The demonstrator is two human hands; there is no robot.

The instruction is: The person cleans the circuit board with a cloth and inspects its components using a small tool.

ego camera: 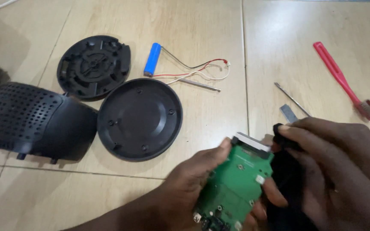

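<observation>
Now the left hand (193,188) is clamped on a green circuit board (236,184), low in the view above the tiled floor (219,25). The right hand (343,171) is closed on a black tool handle (285,139) that touches the board's top edge. Round black covers (138,119), a perforated speaker shell (31,122), a blue battery cell (152,59) with wires and a red brush (343,81) lie near.

A green circuit board (236,184), tilted with a white-edged part at its top end, is pinched beside a black part (285,141), below and right of the round black cover (138,119).
</observation>
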